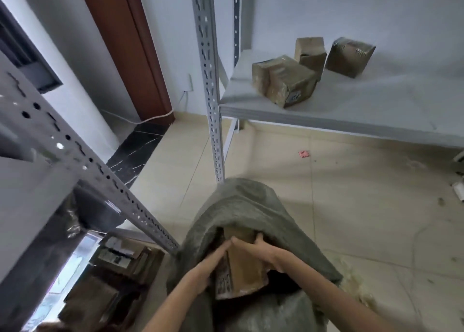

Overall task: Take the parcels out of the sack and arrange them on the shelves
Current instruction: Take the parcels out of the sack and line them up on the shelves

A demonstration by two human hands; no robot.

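We hold a brown taped cardboard parcel (242, 266) in the mouth of the soft grey woven sack (247, 206), left hand (213, 264) flat on its side, right hand (261, 252) curled over its top, both gripping.

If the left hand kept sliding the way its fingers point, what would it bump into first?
Probably the right hand: the left hand lies along the parcel in the sack, its fingertips almost touching the right hand's fingers.

The sack (251, 206) hides the parcel's (243, 269) far end; sack's base cut off below.
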